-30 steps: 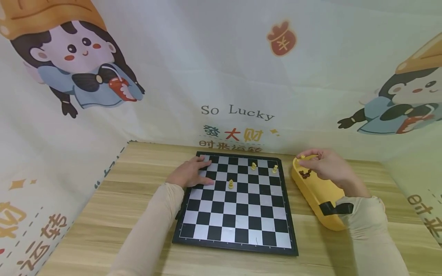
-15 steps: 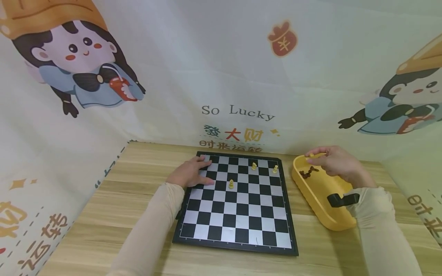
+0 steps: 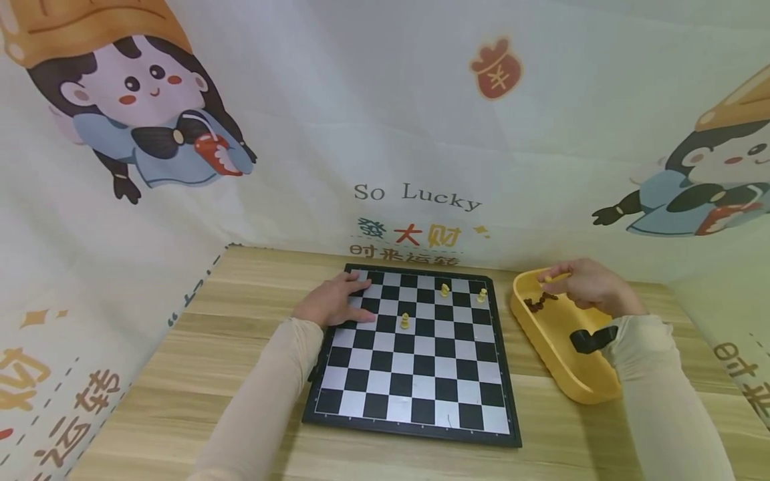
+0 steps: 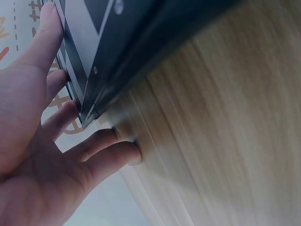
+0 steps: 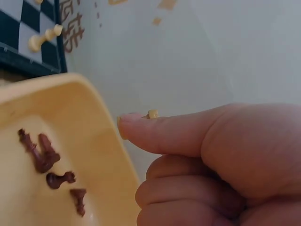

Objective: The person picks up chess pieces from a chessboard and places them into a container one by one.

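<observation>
My left hand (image 3: 334,300) rests on the left edge of the black-and-white chessboard (image 3: 412,403), its fingers spread over the far left squares. In the left wrist view two of its fingertips touch the wooden table beside the board. Over the far end of the yellow tray (image 3: 544,354), my right hand (image 3: 592,287) pinches a cream chess piece (image 5: 153,114) between thumb and fingers. Most of that piece is hidden by the thumb, so I cannot tell which kind it is. Three cream pieces stand on the board: a pawn (image 3: 405,321), a knight (image 3: 444,290) and another piece (image 3: 482,295).
Several dark brown chess pieces (image 5: 57,180) lie in the tray's far end. The tray stands just right of the board on the wooden table (image 3: 180,374). A printed cloth (image 3: 313,167) hangs behind and at both sides.
My right hand has shifted right from the tray's far left rim, still pinching the cream piece, and more of the brown pieces shows. The left hand stays in place on the board.
</observation>
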The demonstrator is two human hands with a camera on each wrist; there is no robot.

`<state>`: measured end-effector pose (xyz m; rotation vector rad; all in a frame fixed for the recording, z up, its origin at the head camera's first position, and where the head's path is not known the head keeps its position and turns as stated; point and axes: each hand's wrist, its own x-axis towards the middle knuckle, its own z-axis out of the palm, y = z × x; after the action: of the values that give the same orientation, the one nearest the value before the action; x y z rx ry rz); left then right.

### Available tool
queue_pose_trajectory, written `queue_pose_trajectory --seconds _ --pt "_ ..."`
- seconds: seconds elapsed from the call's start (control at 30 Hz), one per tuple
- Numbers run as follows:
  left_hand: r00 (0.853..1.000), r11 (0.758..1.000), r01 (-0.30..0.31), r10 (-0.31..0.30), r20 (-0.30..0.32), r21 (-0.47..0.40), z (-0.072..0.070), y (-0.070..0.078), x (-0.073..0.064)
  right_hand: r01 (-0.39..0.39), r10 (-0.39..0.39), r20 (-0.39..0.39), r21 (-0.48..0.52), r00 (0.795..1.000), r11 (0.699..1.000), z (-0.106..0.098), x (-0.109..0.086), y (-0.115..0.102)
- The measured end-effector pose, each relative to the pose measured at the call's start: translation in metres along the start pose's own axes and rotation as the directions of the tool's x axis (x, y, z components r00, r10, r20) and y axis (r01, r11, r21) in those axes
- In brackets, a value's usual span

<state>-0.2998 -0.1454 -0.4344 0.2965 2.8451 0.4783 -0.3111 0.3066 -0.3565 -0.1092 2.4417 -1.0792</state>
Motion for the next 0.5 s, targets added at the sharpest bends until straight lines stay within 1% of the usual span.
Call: queue_pose_trajectory --seconds 0.1,0.23,0.5 --pt "1.0 1.0 0.0 0.0 0.001 0.004 0.0 0.001 0.0 -0.03 0.03 0.008 0.006 1.0 1.0 -0.001 0.005 0.008" --pt "1.0 1.0 0.003 -0.003 -0.001 0.006 0.0 0.001 0.0 -0.062 0.06 0.027 0.043 0.998 0.997 -0.001 0.011 0.019" --pt "1.0 1.0 -0.016 0.016 0.003 0.004 0.0 0.0 0.0 -0.101 0.096 0.057 0.085 0.994 0.991 0.004 0.02 0.036"
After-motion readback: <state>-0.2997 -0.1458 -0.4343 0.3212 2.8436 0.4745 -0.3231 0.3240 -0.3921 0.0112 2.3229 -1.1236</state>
